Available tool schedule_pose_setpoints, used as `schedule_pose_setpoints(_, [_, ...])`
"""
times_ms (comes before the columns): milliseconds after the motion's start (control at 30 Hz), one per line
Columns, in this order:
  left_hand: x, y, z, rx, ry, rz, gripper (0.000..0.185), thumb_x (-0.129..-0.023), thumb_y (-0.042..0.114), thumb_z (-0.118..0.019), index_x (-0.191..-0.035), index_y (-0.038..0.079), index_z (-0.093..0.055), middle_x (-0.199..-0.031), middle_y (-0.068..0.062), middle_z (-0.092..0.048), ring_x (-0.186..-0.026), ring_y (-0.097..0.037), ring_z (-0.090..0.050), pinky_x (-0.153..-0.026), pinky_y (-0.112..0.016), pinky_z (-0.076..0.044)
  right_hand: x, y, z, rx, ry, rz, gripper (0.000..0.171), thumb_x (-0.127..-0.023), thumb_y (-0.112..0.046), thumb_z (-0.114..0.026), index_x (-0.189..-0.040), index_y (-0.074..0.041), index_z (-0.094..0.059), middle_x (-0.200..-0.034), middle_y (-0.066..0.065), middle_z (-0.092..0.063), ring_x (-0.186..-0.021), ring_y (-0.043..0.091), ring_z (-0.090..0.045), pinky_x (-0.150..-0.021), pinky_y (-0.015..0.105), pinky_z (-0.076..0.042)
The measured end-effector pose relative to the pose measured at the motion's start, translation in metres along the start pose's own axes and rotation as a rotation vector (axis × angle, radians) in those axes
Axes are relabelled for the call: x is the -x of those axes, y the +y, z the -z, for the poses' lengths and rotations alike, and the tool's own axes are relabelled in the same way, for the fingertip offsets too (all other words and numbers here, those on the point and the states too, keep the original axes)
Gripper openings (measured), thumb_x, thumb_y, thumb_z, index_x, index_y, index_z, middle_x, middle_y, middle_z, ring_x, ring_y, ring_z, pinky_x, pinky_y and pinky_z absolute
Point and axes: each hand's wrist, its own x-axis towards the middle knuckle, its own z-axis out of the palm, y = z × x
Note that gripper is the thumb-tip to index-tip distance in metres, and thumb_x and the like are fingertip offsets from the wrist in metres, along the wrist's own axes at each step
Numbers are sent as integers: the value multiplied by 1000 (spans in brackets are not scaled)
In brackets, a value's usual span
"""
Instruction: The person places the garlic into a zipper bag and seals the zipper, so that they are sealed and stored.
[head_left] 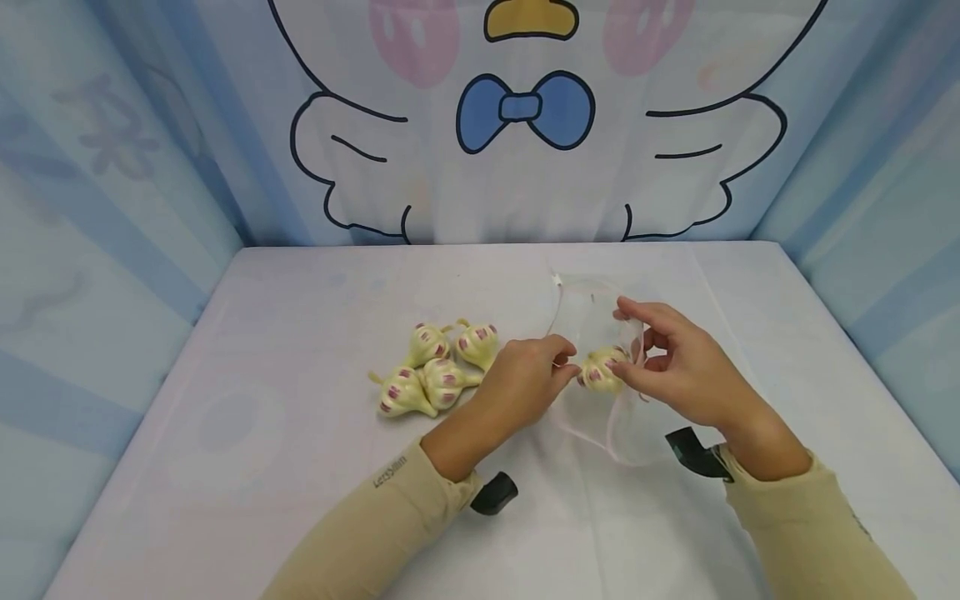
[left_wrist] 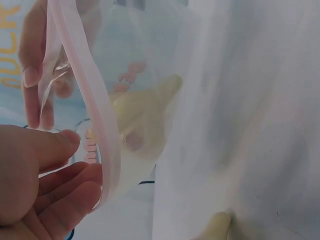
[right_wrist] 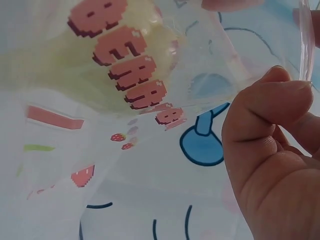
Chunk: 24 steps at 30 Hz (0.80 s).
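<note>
A clear plastic zip bag [head_left: 592, 312] with a pink rim [left_wrist: 95, 115] and red printed letters [right_wrist: 130, 70] is held just above the table between both hands. A pale yellow garlic-shaped toy [head_left: 600, 371] sits at the bag's mouth; it shows through the film in the wrist views [left_wrist: 145, 115] [right_wrist: 75, 65]. My left hand [head_left: 558, 367] pinches the pink rim between its thumb [left_wrist: 55, 142] and fingers. My right hand [head_left: 626, 350] grips the opposite side of the bag, its thumb [right_wrist: 270, 130] pressed on the film beside the toy.
Several more garlic toys [head_left: 438, 367] lie in a cluster on the white table [head_left: 300, 467], left of my left hand. Cloth walls with a cartoon bird [head_left: 525, 108] close in the back and both sides. Black wrist mounts [head_left: 495, 492] [head_left: 693, 450] sit under both sleeves.
</note>
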Motion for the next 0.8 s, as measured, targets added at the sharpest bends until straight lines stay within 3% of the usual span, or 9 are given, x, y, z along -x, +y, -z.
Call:
schedule_pose_setpoints(467, [10, -5, 15, 103, -130, 62, 33, -94, 21, -74, -122, 7, -69, -111, -5, -71, -98, -17, -66, -82, -22, -52, -1, 1, 3, 40, 7, 6, 72, -84, -3, -80, -147, 3, -45, -130, 17, -56, -81, 15, -50, -70, 13, -51])
schedule_pose_setpoints(800, [26, -27, 38, 108, -144, 211, 41, -91, 19, -77, -128, 6, -67, -116, -8, -69, -104, -24, -65, -87, -34, -54, 1, 4, 5, 16, 4, -12, 73, -84, -2, -79, -148, 4, -44, -131, 17, -55, -80, 14, -51, -70, 12, -50])
